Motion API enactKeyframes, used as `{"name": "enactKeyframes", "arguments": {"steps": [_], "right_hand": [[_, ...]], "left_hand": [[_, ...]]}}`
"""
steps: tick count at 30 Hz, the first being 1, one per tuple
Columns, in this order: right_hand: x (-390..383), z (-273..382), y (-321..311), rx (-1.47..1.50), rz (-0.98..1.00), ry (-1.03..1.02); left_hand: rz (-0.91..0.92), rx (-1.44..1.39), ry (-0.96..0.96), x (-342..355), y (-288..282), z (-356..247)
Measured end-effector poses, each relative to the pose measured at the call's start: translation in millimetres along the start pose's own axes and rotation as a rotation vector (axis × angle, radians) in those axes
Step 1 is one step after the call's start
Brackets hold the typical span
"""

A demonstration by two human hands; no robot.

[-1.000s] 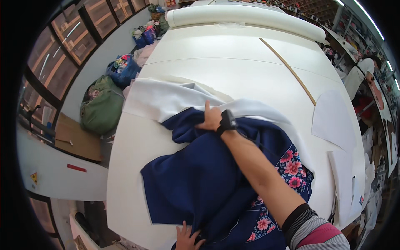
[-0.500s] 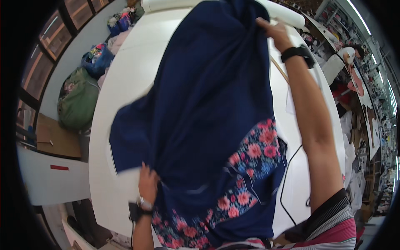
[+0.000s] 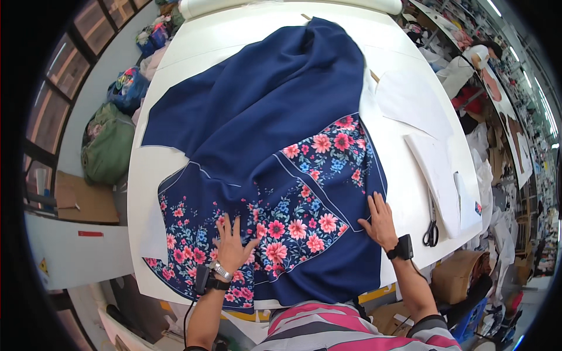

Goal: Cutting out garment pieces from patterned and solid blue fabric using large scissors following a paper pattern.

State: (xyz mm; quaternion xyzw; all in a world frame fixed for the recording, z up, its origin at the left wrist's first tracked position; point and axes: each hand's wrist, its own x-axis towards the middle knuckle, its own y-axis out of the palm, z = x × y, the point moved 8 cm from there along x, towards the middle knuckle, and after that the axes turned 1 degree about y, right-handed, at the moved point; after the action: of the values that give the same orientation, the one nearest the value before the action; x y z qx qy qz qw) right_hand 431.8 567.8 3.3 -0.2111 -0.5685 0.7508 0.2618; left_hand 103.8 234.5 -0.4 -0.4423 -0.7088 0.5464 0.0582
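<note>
A large navy fabric piece (image 3: pixel 275 88) with pink and blue floral print and pale outlines lies spread on the white table (image 3: pixel 181 70). Its far part is loosely folded and wrinkled. My left hand (image 3: pixel 232 245) rests on the floral part near the front, fingers spread. At the fabric's right side my right hand (image 3: pixel 380 222) lies with fingers stretched out across the edge. Neither hand grips the cloth.
Black-handled scissors (image 3: pixel 431 231) lie on the right of the table beside folded white paper (image 3: pixel 436 181). A white paper piece (image 3: pixel 410 99) is farther back. A white roll (image 3: pixel 281 4) spans the far end. Stuffed bags (image 3: pixel 108 143) stand left; a person (image 3: pixel 477 55) is far right.
My right hand has let go of the fabric's far end and come back to its near right side. The raised cloth now lies on the table. My left hand has released its fold and flattened.
</note>
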Motion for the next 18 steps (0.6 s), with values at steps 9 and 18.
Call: {"name": "enactKeyframes", "arguments": {"steps": [9, 18], "right_hand": [[-86, 68, 27, 0.165, -0.076, -0.006], [5, 27, -3, 0.255, -0.266, -0.068]], "left_hand": [[-0.034, 0.38, -0.129, 101, -83, 196], [-0.385, 0.296, 0.166, 33, -48, 39]]}}
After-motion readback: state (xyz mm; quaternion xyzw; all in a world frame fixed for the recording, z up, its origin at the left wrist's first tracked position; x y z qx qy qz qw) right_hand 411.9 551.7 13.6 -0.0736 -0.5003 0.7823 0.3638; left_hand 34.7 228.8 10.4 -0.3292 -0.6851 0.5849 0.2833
